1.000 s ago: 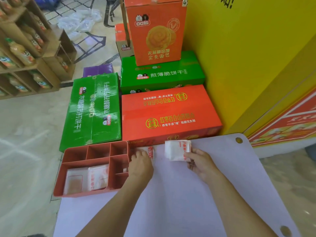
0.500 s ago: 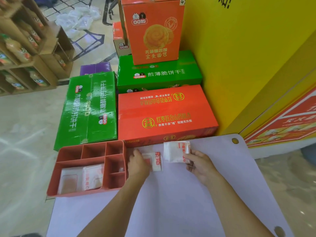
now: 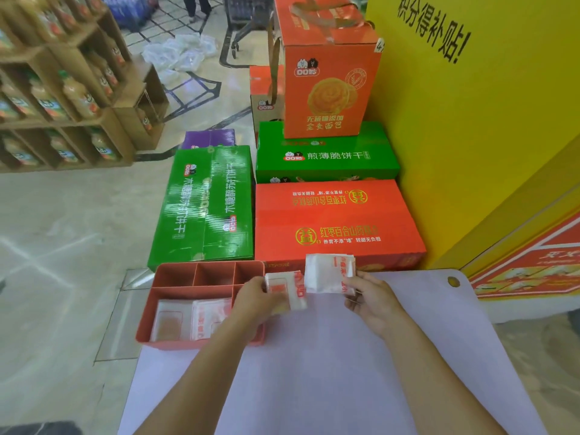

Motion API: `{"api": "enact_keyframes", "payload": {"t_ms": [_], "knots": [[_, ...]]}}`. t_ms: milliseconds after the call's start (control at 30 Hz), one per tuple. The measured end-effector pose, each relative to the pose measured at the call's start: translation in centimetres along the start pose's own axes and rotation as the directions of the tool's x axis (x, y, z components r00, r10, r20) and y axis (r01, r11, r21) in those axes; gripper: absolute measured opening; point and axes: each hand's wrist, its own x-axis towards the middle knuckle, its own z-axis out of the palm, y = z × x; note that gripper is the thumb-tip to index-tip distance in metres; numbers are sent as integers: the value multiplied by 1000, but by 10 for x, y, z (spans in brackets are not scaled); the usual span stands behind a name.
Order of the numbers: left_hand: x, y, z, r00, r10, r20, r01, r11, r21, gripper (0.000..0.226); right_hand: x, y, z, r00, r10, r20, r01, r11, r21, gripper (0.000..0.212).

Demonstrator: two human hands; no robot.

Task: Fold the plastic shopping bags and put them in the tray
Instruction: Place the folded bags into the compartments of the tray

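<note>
Centre frame: left hand (image 3: 255,298) pinches small bag (image 3: 284,288) in curled fingers, at the tray's (image 3: 175,273) right edge. Right hand (image 3: 375,301) grips larger bag (image 3: 326,273) just beside it. Two folded bags (image 3: 191,320) lie in tray's large lower-left compartment. White mat (image 3: 329,372) beneath.

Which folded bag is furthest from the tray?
The bigger bag, pinched in the right hand; the left hand holds a smaller bag beside the tray, and two more bags lie inside it.

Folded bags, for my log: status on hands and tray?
Left hand grips small folded bag; right hand pinches larger folded bag. Tray holds two stored bags. Nothing blocking.
</note>
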Motion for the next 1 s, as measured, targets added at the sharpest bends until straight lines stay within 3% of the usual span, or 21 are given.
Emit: {"api": "enact_keyframes", "payload": {"t_ms": [133, 433, 533, 633, 700, 767, 900, 1000], "knots": [[-15, 0, -57, 996, 54, -77, -50, 997, 54, 20, -9, -3, 36, 998, -13, 57, 13, 1000, -9, 25], [-28, -47, -170, 977, -9, -214, 41, 989, 143, 11, -31, 23, 131, 983, 11, 181, 7, 995, -96, 16], [-21, -66, -187, 976, -19, -218, 80, 959, 273, 5, -34, 39, 154, 985, 30, 173, -3, 988, -154, 15], [-8, -85, -196, 978, 13, -207, 88, 877, 473, 28, -39, 55, 171, 987, 57, 150, -23, 976, -215, 12], [-10, -85, -195, 976, 51, -214, 75, 836, 544, 24, -43, 64, 181, 988, 68, 137, -31, 967, -252, 12], [-16, -79, -191, 970, 94, -226, 59, 804, 591, 19, -45, 73, 189, 990, 65, 122, -27, 956, -294, 15], [-14, -87, -188, 945, 177, -276, 56, 742, 668, 30, -50, 83, 201, 996, 30, 83, 5, 920, -391, 21], [-12, -92, -192, 931, 196, -307, 53, 761, 646, 24, -58, 84, 211, 998, -37, 42, 53, 875, -481, 19]]}}
